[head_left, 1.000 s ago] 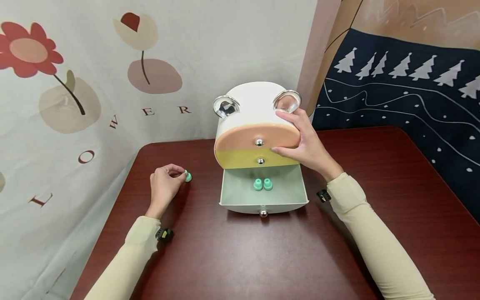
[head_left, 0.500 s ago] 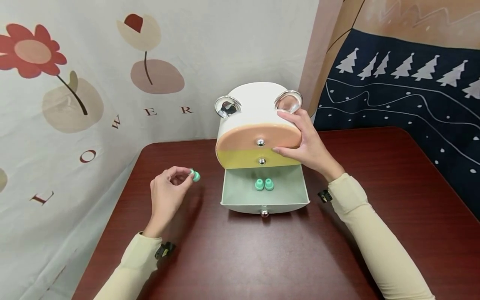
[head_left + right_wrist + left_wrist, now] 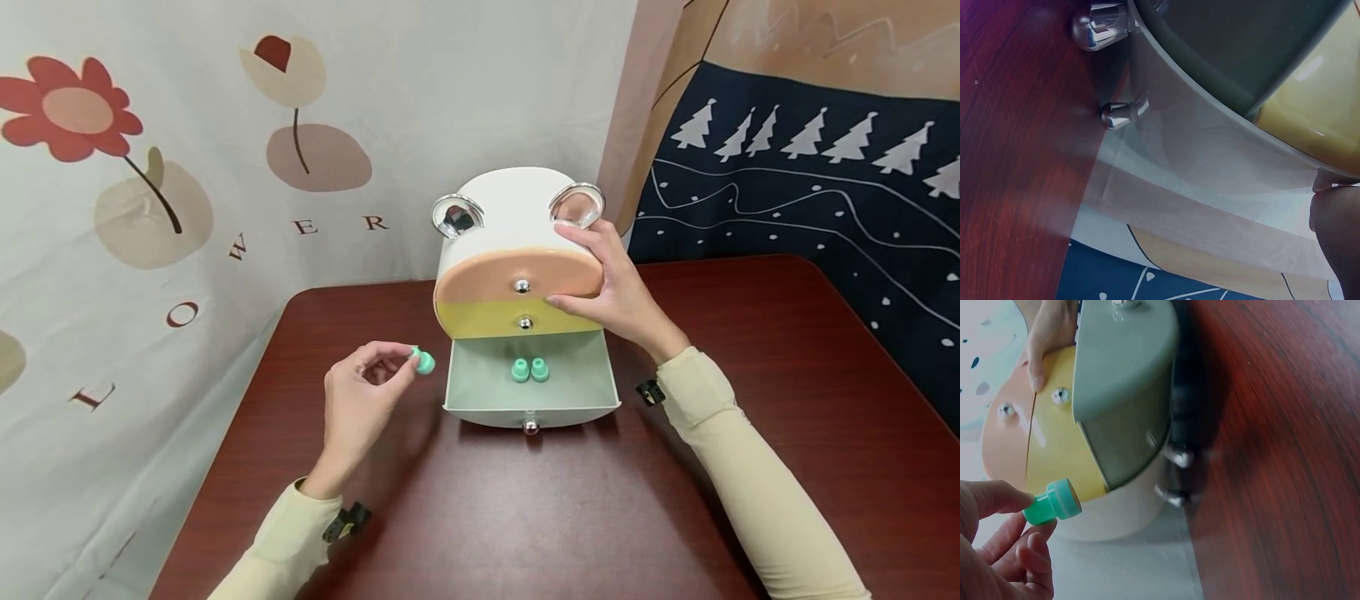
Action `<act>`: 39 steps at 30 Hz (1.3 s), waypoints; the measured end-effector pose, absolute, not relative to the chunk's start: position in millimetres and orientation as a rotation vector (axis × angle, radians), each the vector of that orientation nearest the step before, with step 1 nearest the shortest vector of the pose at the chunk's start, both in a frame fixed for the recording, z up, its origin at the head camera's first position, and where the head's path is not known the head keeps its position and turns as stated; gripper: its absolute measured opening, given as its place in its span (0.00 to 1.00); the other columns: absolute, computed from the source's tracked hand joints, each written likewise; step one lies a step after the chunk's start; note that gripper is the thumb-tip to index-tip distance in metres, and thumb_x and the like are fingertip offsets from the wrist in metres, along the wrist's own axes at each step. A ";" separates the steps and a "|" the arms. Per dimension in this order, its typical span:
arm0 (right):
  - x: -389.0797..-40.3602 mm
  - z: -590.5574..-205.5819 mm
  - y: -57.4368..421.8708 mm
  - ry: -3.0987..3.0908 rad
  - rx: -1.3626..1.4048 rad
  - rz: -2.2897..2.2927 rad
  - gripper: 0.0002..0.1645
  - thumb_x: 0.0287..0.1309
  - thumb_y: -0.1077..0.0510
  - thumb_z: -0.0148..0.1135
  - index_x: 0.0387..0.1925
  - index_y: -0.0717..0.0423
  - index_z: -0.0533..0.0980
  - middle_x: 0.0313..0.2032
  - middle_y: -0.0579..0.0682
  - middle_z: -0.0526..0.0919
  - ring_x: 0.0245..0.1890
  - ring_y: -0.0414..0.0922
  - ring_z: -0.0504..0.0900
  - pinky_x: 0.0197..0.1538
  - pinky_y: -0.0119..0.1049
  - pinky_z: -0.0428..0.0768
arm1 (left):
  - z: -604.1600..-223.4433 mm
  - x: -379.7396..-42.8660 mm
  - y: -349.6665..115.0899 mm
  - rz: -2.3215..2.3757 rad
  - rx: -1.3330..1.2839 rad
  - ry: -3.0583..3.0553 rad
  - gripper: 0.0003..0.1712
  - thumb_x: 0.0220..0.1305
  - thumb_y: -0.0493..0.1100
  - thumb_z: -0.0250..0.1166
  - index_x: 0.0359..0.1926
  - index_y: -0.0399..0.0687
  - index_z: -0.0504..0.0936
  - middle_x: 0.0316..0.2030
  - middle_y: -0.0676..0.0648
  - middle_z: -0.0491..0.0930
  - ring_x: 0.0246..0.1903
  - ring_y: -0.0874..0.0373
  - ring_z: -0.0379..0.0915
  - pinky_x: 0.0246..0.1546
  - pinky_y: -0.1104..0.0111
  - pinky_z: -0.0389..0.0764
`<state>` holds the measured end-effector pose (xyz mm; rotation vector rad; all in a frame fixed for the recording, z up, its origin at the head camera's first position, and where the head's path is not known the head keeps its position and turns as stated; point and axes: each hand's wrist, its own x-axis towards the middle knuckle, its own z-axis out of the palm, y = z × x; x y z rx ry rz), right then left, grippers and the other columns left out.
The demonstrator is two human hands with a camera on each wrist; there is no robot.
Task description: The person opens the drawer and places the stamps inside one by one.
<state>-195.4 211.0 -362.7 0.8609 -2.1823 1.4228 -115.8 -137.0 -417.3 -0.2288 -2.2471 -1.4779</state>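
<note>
My left hand (image 3: 365, 398) pinches a small green stepped cylinder (image 3: 423, 362) between thumb and fingertips, above the table and just left of the drawer. Up close in the left wrist view, this green cylinder (image 3: 1052, 502) has a wider collar and a brownish end face. A small drawer cabinet (image 3: 517, 204) with a white body and two silver bowl-like eyes stands ahead. My right hand (image 3: 621, 292) grips its right side, thumb across the front and fingers by the right eye. Two similar green pieces (image 3: 529, 370) stand side by side in the pulled-out pale green bottom drawer (image 3: 472, 400).
The orange top drawer (image 3: 480, 279) and yellow middle drawer (image 3: 480, 320) are closed, each with a silver knob. Beneath the cabinet is a dark red wooden table (image 3: 480, 517). A printed flower cloth (image 3: 405, 108) hangs behind, with a navy tree-patterned cloth (image 3: 795, 196) at the right.
My left hand has lifted the green cylinder from the table and carried it right, towards the open drawer. The right hand keeps its hold on the cabinet.
</note>
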 end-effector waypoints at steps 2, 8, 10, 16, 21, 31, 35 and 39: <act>-194.9 -362.6 211.3 -2.181 0.862 1.428 0.51 0.48 0.73 0.83 0.75 0.63 0.72 0.67 0.66 0.68 0.58 0.49 0.70 0.54 0.40 0.73 | -415.1 -113.3 -130.3 -1.493 -0.253 -2.237 0.07 0.63 0.35 0.82 0.40 0.49 0.94 0.28 0.50 0.89 0.23 0.56 0.73 0.26 0.75 0.70; -194.4 -362.1 210.6 -2.174 0.871 1.428 0.51 0.48 0.74 0.83 0.74 0.65 0.71 0.67 0.68 0.67 0.58 0.49 0.70 0.55 0.39 0.72 | -415.8 -111.0 -115.9 -1.437 -0.319 -2.249 0.10 0.60 0.32 0.82 0.39 0.49 0.93 0.31 0.53 0.87 0.24 0.56 0.75 0.28 0.76 0.73; -194.4 -362.5 210.6 -2.172 0.872 1.427 0.51 0.48 0.74 0.83 0.74 0.65 0.71 0.66 0.68 0.67 0.58 0.50 0.70 0.55 0.39 0.72 | -416.6 -110.8 -110.0 -1.400 -0.341 -2.264 0.09 0.59 0.33 0.83 0.38 0.50 0.93 0.30 0.53 0.85 0.25 0.56 0.76 0.29 0.76 0.74; -195.1 -362.8 211.7 -2.157 0.879 1.425 0.51 0.47 0.74 0.83 0.74 0.66 0.72 0.67 0.68 0.68 0.59 0.51 0.70 0.56 0.39 0.72 | -416.6 -111.2 -86.3 -1.304 -0.404 -2.312 0.08 0.57 0.35 0.84 0.35 0.49 0.93 0.28 0.50 0.80 0.28 0.55 0.76 0.31 0.73 0.75; -195.9 -362.8 212.1 -2.156 0.885 1.413 0.51 0.48 0.74 0.83 0.74 0.66 0.72 0.67 0.68 0.68 0.60 0.53 0.70 0.57 0.40 0.72 | -421.6 -114.5 -68.2 -1.256 -0.486 -2.374 0.07 0.57 0.35 0.82 0.35 0.49 0.93 0.27 0.49 0.80 0.28 0.56 0.78 0.34 0.65 0.80; -194.2 -360.0 211.6 -2.164 0.886 1.410 0.50 0.48 0.74 0.83 0.73 0.67 0.72 0.69 0.68 0.67 0.61 0.56 0.70 0.58 0.49 0.71 | -425.9 -125.4 -42.5 -1.269 -0.662 -2.565 0.08 0.59 0.31 0.80 0.32 0.48 0.90 0.27 0.56 0.88 0.27 0.62 0.85 0.33 0.68 0.86; -203.5 -369.6 214.6 -2.159 0.883 1.406 0.51 0.46 0.74 0.84 0.73 0.66 0.72 0.71 0.68 0.66 0.63 0.58 0.69 0.59 0.52 0.71 | -425.2 -128.9 -36.0 -1.288 -0.687 -2.655 0.09 0.59 0.30 0.80 0.31 0.47 0.89 0.29 0.56 0.88 0.28 0.62 0.86 0.34 0.70 0.86; -219.4 -386.2 220.2 -2.154 0.884 1.392 0.56 0.43 0.72 0.88 0.75 0.62 0.73 0.73 0.64 0.66 0.65 0.56 0.69 0.61 0.53 0.70 | -426.2 -133.3 -30.5 -1.257 -0.727 -2.714 0.09 0.58 0.29 0.80 0.30 0.45 0.89 0.27 0.55 0.88 0.28 0.63 0.86 0.35 0.71 0.85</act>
